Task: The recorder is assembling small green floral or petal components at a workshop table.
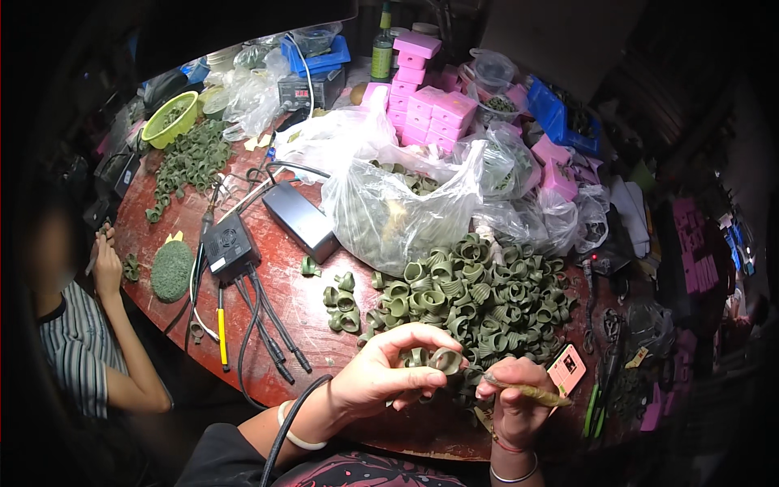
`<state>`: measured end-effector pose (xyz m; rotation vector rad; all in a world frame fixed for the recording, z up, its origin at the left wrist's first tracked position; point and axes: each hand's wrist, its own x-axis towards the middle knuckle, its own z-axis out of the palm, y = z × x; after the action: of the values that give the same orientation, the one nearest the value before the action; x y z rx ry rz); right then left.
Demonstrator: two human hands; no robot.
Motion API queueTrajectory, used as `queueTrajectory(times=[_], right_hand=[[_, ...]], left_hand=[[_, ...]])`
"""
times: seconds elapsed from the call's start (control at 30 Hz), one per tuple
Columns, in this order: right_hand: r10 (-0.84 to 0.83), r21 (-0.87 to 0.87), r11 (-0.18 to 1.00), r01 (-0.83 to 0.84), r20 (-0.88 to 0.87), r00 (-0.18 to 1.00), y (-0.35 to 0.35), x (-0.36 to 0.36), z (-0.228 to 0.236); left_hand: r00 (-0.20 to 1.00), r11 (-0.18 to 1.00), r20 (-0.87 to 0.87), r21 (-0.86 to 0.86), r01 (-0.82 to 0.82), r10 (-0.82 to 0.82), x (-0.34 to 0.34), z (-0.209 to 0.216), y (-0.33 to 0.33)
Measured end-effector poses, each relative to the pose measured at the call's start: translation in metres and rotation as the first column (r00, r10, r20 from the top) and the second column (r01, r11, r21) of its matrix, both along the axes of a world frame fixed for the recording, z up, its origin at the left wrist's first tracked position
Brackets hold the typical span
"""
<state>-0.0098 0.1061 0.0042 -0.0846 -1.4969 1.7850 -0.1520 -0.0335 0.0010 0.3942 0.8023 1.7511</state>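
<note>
My left hand (388, 369) is raised at the near edge of the table, its thumb and fingers closed on a dark green ring (445, 360) like those in the pile. A second green ring (416, 357) shows within the same hand. Just to the right, my right hand (518, 398) is closed round a tapered, yellowish-brown stick-like tool (542, 395); its tip lies near the ring, and I cannot tell whether they touch. Beyond both hands spreads a heap of ribbed green rings (479, 300), with a few loose rings (342, 302) left of it.
A clear plastic bag (398, 219) stands behind the heap, with pink boxes (430, 109) stacked beyond. Left are a black box with cables (230, 245), a grey box (299, 217) and a yellow-handled tool (222, 337). A pink card-like item (567, 369) lies right. Another person (97, 341) sits left.
</note>
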Motion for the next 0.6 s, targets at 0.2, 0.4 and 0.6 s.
queueTrajectory(times=[0.2,0.4,0.6], right_hand=[[0.153,-0.08,0.986,-0.144,0.111,0.982,0.003,0.004,-0.001],[-0.005,0.237,0.971,-0.035,0.166,0.986,0.008,0.001,-0.004],[-0.075,0.369,0.93,-0.001,0.191,0.979,0.006,-0.002,0.0]], left_hand=[[0.981,0.995,-0.192,-0.095,-0.025,0.006,0.001,-0.002,0.002],[0.745,0.975,-0.632,0.079,-0.209,0.211,0.008,-0.003,0.006],[0.707,0.977,-0.675,0.108,-0.185,0.209,0.007,-0.006,0.005]])
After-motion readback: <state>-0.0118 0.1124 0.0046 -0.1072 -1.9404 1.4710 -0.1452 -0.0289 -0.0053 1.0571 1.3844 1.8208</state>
